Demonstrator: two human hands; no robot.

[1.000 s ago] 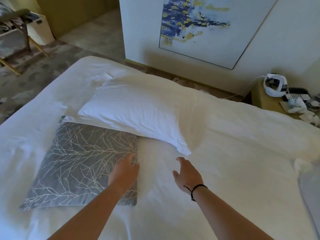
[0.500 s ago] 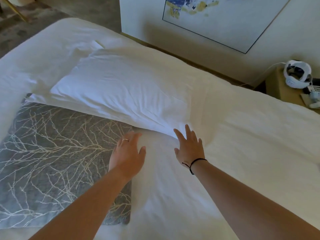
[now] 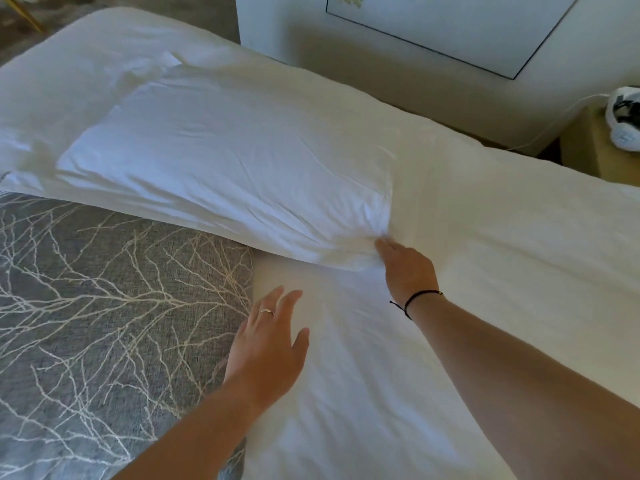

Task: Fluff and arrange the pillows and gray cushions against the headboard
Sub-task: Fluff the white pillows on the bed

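Note:
A white pillow [image 3: 225, 168] lies flat across the middle of the bed. Its near edge overlaps a gray cushion [image 3: 104, 323] with a pale branch pattern, which lies flat at the left. My right hand [image 3: 407, 268], with a black cord at the wrist, is closed on the pillow's near right corner, and the fabric bunches around its fingers. Over the sheet beside the cushion's right edge hovers my left hand [image 3: 270, 344], wearing a ring, fingers spread and holding nothing. The white padded headboard [image 3: 398, 74] runs along the far side of the bed.
White sheets of the bed [image 3: 502, 271] fill most of the view. A wooden nightstand [image 3: 595, 150] at the far right carries a white headset [image 3: 625, 123] with a cable. A framed picture [image 3: 450, 22] hangs above the headboard. Carpeted floor shows at the top left.
The view has moved closer to the bed. My right hand reached forward and closed on the pillow's near right corner. My left hand stayed open beside the cushion.

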